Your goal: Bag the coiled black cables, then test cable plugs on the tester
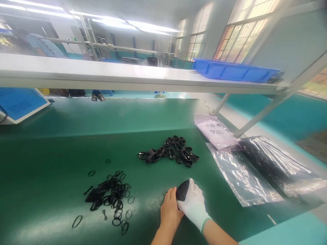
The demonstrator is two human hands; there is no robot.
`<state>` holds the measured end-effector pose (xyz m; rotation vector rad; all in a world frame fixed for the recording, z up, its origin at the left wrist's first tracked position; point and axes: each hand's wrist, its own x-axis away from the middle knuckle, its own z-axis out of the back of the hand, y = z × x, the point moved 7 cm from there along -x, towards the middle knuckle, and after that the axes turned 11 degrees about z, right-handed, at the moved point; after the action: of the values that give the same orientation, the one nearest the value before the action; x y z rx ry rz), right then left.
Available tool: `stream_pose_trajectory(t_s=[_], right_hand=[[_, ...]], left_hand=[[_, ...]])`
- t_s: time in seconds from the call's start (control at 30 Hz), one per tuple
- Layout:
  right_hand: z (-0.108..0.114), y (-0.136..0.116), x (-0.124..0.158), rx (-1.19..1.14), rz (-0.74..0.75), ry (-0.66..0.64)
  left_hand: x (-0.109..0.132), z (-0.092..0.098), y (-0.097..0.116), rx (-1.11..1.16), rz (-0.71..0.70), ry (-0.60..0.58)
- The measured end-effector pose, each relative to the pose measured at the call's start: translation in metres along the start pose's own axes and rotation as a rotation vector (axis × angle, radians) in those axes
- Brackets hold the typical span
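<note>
My left hand (pixel 170 207) is bare and closed on the lower left side of a black ribbed piece (pixel 182 190). From the right, my right hand (pixel 194 202), in a white glove with a green cuff, grips the same piece. Fingers cover much of it, so its full shape and kind are hidden. To the left lies a loose pile of thin black rubber rings (pixel 109 194), with several strays around it. Beyond my hands sits a cluster of shiny black oval rings (pixel 178 149), some stacked on edge.
The green table (pixel 63 153) runs under a white shelf (pixel 102 76) bearing a blue bin (pixel 235 70). On the right are a pink plastic bag (pixel 214 129), a clear bag (pixel 242 173) and a clear bag with dark contents (pixel 276 160). A blue panel (pixel 19 103) stands left.
</note>
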<state>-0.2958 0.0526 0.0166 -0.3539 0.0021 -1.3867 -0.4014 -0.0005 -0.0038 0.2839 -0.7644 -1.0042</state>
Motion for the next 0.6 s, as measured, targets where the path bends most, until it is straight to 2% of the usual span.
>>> stream_pose_trajectory(t_s=[0.17, 0.27, 0.4, 0.5, 0.6], right_hand=[[0.001, 0.002, -0.004, 0.0, -0.034, 0.088], [0.005, -0.001, -0.008, -0.015, -0.011, 0.074], [0.023, 0.001, -0.013, -0.125, 0.021, 0.034], [0.04, 0.032, -0.008, -0.455, -0.079, -0.034], [0.059, 0.096, 0.011, -0.767, -0.225, -0.069]], left_hand=[[-0.004, -0.007, -0.002, -0.031, 0.019, -0.004], [-0.003, -0.008, 0.003, -0.055, 0.028, 0.017], [0.005, 0.005, 0.014, -0.048, 0.036, 0.002], [0.016, 0.024, 0.031, 0.056, -0.023, -0.083], [0.016, 0.036, 0.066, 0.083, -0.047, -0.052]])
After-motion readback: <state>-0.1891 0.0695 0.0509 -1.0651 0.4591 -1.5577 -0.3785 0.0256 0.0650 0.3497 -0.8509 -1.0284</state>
